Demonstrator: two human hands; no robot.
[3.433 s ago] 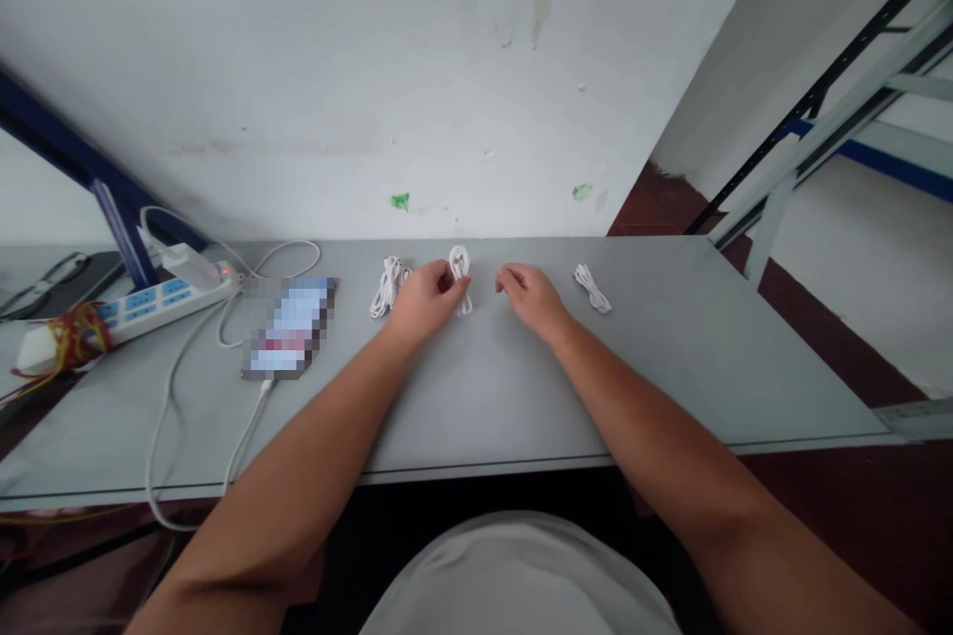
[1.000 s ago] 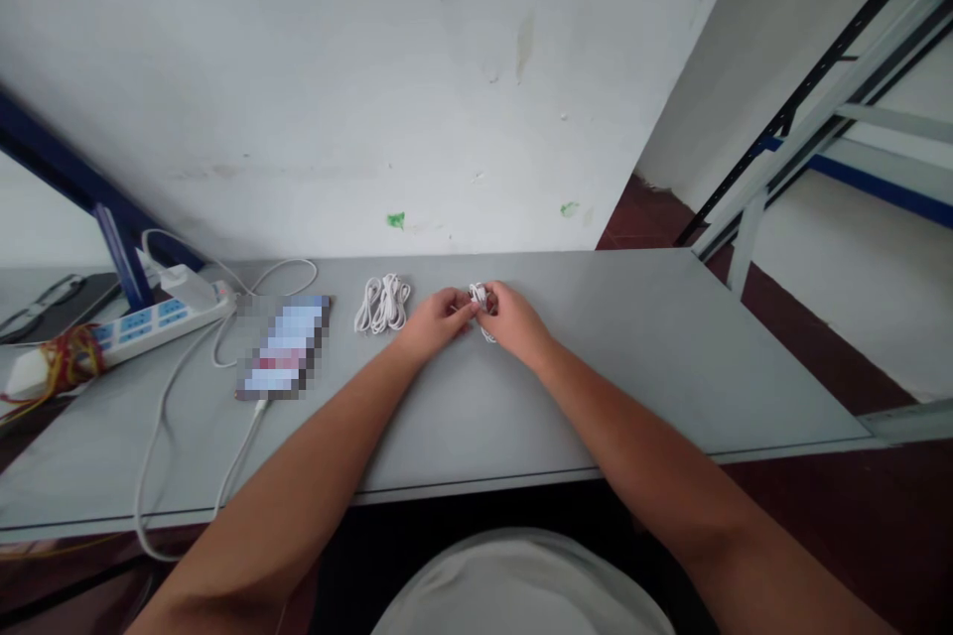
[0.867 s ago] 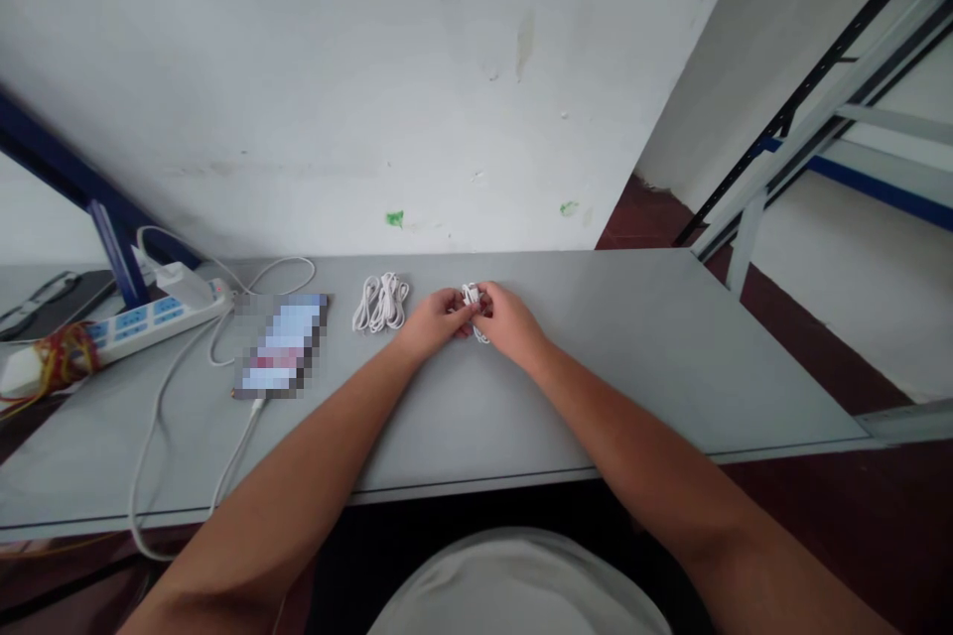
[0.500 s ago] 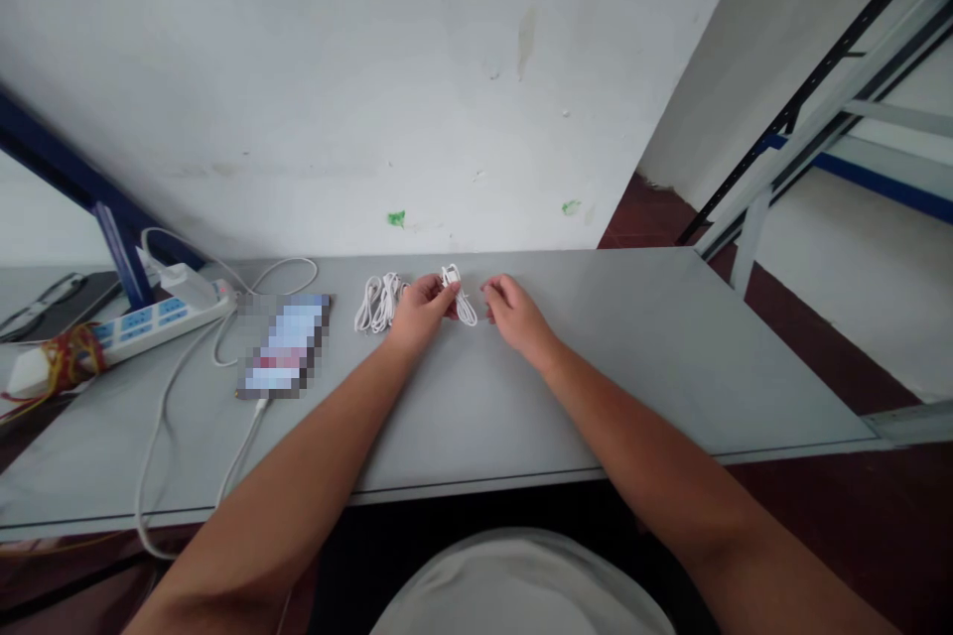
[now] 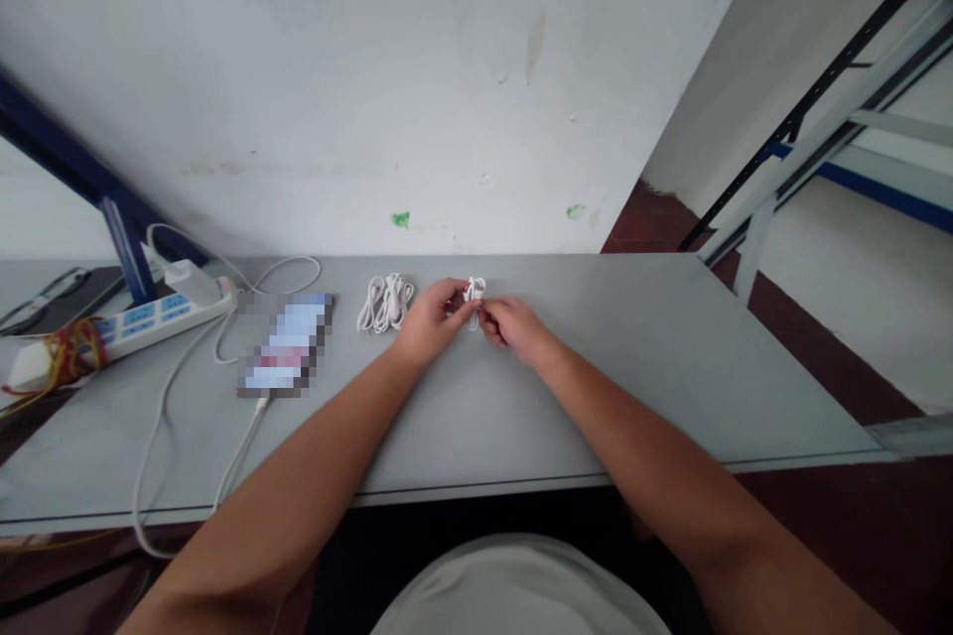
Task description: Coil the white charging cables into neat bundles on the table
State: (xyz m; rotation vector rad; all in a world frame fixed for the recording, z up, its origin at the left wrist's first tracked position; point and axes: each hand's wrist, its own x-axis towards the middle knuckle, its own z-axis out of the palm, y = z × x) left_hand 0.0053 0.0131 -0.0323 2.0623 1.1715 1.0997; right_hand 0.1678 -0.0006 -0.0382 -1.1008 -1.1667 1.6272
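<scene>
L hand (image 5: 430,327) & R hand (image 5: 513,327) both pinched closed on small white cable coil (image 5: 474,298), coil right btw their fingertips, over grey tabletop (image 5: 596,387). Just L of L hand, 2nd white cable bundle (image 5: 385,305) on table. Further L: pixelated phone (image 5: 284,345) w/ white cord (image 5: 242,451), power strip (image 5: 160,322). Far: scuffed white wall (image 5: 298,89).

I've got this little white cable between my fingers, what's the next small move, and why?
Probably snug the small white cable a little with your right hand while your left hand steadies it, since both hands are pinching it and its loops look loose, though the detail is tiny from here.
</scene>
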